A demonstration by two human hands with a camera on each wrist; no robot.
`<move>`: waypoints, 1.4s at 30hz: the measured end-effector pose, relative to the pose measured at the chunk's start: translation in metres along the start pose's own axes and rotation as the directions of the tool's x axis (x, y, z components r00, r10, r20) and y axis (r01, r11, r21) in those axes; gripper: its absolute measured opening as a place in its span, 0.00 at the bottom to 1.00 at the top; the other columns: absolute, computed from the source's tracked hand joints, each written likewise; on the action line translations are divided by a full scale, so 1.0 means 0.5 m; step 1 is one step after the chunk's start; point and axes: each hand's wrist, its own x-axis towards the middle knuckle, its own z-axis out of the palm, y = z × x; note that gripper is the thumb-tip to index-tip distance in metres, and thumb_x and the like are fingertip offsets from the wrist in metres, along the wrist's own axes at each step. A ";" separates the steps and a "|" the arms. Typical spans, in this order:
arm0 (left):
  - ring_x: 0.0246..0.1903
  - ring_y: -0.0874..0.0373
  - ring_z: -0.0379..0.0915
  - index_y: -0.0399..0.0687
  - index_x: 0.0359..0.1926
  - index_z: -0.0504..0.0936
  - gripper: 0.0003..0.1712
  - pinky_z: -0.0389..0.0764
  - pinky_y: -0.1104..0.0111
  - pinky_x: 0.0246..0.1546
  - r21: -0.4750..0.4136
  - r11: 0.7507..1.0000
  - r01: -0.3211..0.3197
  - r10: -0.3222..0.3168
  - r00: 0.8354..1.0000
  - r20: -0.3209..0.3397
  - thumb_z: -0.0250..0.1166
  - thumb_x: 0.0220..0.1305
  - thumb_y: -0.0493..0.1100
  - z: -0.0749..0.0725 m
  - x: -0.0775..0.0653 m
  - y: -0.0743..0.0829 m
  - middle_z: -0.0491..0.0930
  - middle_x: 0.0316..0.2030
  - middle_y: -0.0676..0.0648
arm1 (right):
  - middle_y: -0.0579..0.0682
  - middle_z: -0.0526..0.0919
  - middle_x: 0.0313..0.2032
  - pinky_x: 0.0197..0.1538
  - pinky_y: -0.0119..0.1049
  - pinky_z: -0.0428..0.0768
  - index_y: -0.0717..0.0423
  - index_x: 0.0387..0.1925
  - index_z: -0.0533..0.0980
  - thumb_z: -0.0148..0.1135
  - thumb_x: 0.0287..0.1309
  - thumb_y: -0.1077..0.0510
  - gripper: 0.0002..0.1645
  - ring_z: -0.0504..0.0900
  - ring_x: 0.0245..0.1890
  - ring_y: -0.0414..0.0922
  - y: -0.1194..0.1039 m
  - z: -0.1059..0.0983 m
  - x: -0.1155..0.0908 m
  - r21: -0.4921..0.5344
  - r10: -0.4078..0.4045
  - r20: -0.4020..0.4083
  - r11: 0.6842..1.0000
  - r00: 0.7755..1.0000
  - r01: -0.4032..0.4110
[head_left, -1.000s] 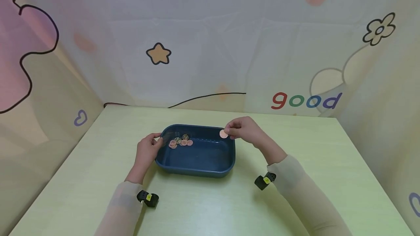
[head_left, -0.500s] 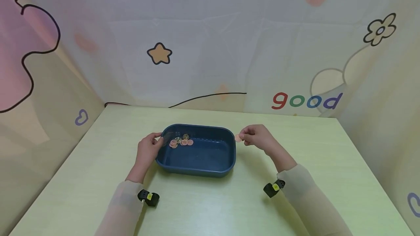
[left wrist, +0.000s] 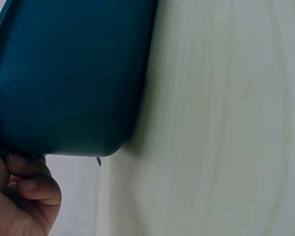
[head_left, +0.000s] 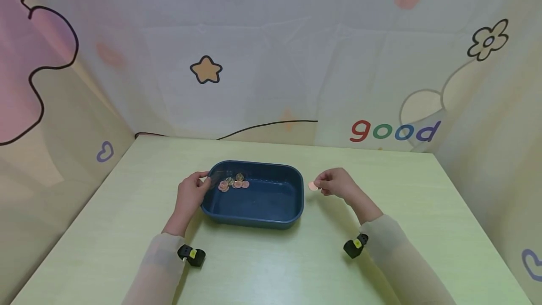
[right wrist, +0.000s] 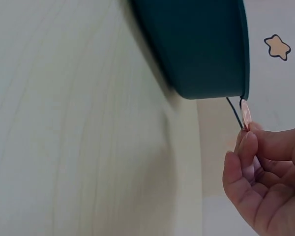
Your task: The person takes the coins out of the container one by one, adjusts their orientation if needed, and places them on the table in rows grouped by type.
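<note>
A dark blue rectangular tub point(head_left: 264, 204) with rounded corners stands on the table. Its left end is gripped by my left hand point(head_left: 191, 195), thumb at the rim; in the left wrist view curled fingers point(left wrist: 42, 189) show at the tub's edge. Several coins point(head_left: 238, 184), copper-coloured and golden, lie together inside on the tub's left side. Just outside its right end, my right hand point(head_left: 337, 183) pinches one copper-coloured coin point(head_left: 312, 186) between thumb and fingertips. That coin point(right wrist: 246, 114) is seen nearly edge-on in the right wrist view, close to the tub's rim.
The pale wood-grained table point(head_left: 250, 267) extends around the tub. Behind it hangs a printed cloth backdrop point(head_left: 262, 74), with side panels left and right. A small black camera is strapped at each sleeve cuff.
My right hand has carried its copper-coloured coin from over the tub's right rim outward to the right and a little nearer me. My left hand and the tub stay put.
</note>
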 end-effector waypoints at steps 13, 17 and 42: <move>0.19 0.61 0.62 0.32 0.61 0.80 0.22 0.64 0.70 0.22 0.009 1.000 0.000 0.000 1.000 -0.006 0.58 0.71 0.40 0.002 0.000 0.001 0.72 0.19 0.50 | 0.47 0.79 0.24 0.31 0.28 0.76 0.71 0.37 0.83 0.62 0.67 0.64 0.10 0.74 0.25 0.39 0.051 0.002 0.030 -0.089 0.008 0.012 0.996 1.000 -0.007; 0.18 0.61 0.62 0.32 0.61 0.80 0.23 0.64 0.70 0.22 0.010 1.000 0.000 0.000 1.000 -0.005 0.58 0.71 0.40 0.002 0.001 0.001 0.72 0.19 0.50 | 0.46 0.78 0.22 0.30 0.28 0.75 0.71 0.36 0.83 0.62 0.66 0.64 0.10 0.73 0.24 0.38 0.054 0.006 0.035 -0.123 0.024 0.011 0.992 1.000 -0.023; 0.18 0.60 0.62 0.33 0.61 0.80 0.22 0.63 0.70 0.21 0.010 1.000 0.010 -0.010 1.000 0.001 0.58 0.72 0.40 0.004 -0.001 0.007 0.70 0.18 0.51 | 0.47 0.80 0.24 0.29 0.28 0.78 0.69 0.34 0.84 0.65 0.63 0.64 0.09 0.74 0.21 0.38 0.056 0.013 0.051 -0.203 0.054 0.019 0.978 0.998 -0.049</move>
